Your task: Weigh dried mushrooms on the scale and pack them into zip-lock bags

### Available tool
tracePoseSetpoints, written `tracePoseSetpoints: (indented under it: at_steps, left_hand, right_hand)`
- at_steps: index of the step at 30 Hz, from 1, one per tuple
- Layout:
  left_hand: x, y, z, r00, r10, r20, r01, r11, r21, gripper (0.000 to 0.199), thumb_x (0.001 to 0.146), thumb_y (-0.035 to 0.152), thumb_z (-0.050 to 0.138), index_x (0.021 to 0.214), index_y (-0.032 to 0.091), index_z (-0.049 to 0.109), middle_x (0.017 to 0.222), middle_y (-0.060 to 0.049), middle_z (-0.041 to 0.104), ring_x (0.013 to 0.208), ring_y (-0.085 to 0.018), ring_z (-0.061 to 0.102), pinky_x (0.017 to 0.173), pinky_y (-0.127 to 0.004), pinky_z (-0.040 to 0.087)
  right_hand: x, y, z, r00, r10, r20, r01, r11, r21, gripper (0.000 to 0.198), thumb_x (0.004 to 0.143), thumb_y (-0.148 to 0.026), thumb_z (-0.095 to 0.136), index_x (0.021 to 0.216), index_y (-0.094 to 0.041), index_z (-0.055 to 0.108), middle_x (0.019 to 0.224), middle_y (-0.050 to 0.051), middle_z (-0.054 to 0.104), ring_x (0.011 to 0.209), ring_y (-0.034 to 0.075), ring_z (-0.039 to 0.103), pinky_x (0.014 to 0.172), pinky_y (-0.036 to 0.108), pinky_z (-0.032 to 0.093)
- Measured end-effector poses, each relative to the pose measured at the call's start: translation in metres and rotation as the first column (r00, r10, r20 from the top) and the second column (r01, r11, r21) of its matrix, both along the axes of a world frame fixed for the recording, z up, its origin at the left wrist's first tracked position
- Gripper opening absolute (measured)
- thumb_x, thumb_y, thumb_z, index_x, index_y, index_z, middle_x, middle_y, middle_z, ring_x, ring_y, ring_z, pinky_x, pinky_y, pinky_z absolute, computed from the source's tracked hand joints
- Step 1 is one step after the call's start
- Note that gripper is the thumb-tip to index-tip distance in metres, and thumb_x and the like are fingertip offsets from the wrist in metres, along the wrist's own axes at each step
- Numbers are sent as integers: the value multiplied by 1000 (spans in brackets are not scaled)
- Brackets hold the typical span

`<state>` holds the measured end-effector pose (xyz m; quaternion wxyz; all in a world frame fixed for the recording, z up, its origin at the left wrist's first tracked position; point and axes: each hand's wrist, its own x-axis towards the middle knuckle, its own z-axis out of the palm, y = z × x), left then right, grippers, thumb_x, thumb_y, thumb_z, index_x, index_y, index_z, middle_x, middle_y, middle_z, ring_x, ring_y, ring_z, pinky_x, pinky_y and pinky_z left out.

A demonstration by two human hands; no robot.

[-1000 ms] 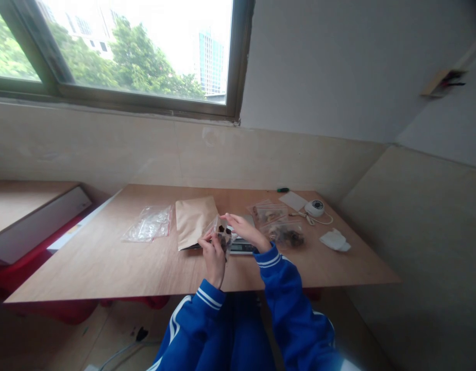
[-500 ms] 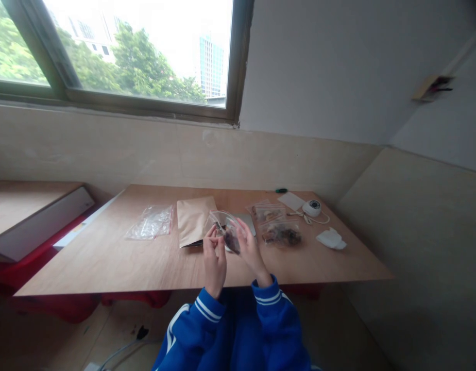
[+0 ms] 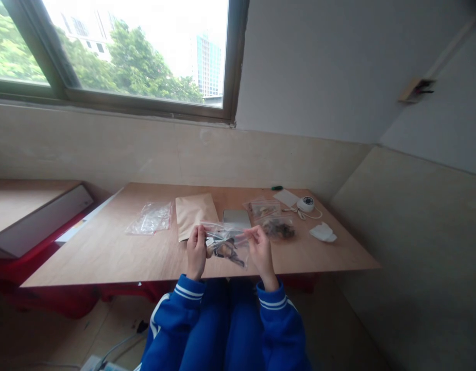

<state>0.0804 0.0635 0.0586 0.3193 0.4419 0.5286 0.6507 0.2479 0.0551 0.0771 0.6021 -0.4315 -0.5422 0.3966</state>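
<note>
Between my hands, over the table's near edge, hangs a clear zip-lock bag with dark and brown pieces inside; I cannot make out their kind. My left hand pinches its upper left corner. Closed on the upper right corner is my right hand. Behind the bag stands a flat silver-grey device, partly covered by it. A brown kraft paper pouch lies just beyond my left hand. Right of the device are two more filled zip-lock bags, one with dark contents and one with paler contents.
Empty clear plastic bags lie on the wooden table at left. At right are a white dome camera with its cable, a crumpled white tissue, a white sheet and a green-handled screwdriver. Red stools stand underneath.
My hands have moved apart, stretching the zip-lock bag's top edge between them. Before, they were close together at the bag's mouth. The view has shifted slightly to the right.
</note>
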Motion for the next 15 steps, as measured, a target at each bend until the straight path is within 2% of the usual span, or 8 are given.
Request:
tracePoseSetpoints:
  at_steps: [3, 7, 9, 10, 12, 13, 15]
  left_hand:
    - [5, -7, 4, 999, 39, 4, -39, 999, 2, 38, 87, 51, 43, 73, 18, 55, 59, 4, 46, 51, -9, 45, 49, -19, 39]
    - [2, -14, 10, 994, -12, 106, 12, 1000, 0, 37, 85, 53, 44, 86, 18, 56, 57, 7, 44, 36, -4, 32, 33, -17, 25]
    - [1, -17, 10, 987, -15, 162, 15, 1000, 6, 37, 84, 53, 46, 92, 18, 56, 56, 7, 44, 33, -3, 29, 30, -17, 22]
    - [1, -18, 10, 985, -9, 170, 7, 1000, 14, 37, 83, 52, 48, 94, 18, 57, 57, 7, 47, 34, -3, 33, 30, -16, 24]
    - [2, -18, 8, 987, 10, 159, -17, 999, 41, 35, 81, 48, 54, 95, 17, 59, 66, 3, 57, 44, -7, 49, 40, -17, 39]
    - [3, -18, 7, 989, 14, 148, -23, 998, 57, 34, 80, 46, 57, 95, 16, 59, 72, 0, 61, 54, -10, 56, 49, -20, 46]
    - [2, -18, 5, 991, -9, 132, -2, 997, 79, 30, 79, 42, 59, 93, 16, 60, 79, -4, 66, 73, -15, 64, 67, -26, 52]
  right_hand:
    - [-1, -5, -2, 990, -94, -103, 84, 992, -95, 31, 78, -50, 60, 81, -20, 52, 67, 4, 70, 62, 22, 68, 53, 31, 54]
    - [-1, -12, -9, 983, -90, -163, 63, 985, -160, 38, 75, -54, 62, 87, -18, 59, 75, 8, 73, 70, 24, 69, 61, 34, 54]
    - [-1, -16, -13, 981, -112, -160, 84, 982, -168, 39, 74, -53, 63, 87, -16, 63, 80, 9, 73, 74, 24, 69, 66, 35, 54]
    - [-1, -18, -15, 977, -136, -165, 107, 979, -172, 39, 74, -53, 63, 87, -15, 64, 82, 10, 73, 75, 24, 69, 68, 36, 54]
    - [-2, -21, -17, 963, -197, -186, 165, 971, -175, 40, 75, -52, 63, 89, -15, 66, 85, 11, 73, 76, 24, 68, 69, 36, 54]
    - [-1, -21, -18, 955, -225, -194, 192, 966, -173, 40, 75, -51, 63, 90, -14, 66, 86, 11, 73, 77, 24, 68, 69, 37, 55]
    - [0, -21, -18, 945, -264, -195, 235, 959, -159, 40, 76, -50, 62, 91, -13, 66, 87, 12, 73, 77, 24, 68, 71, 37, 54]
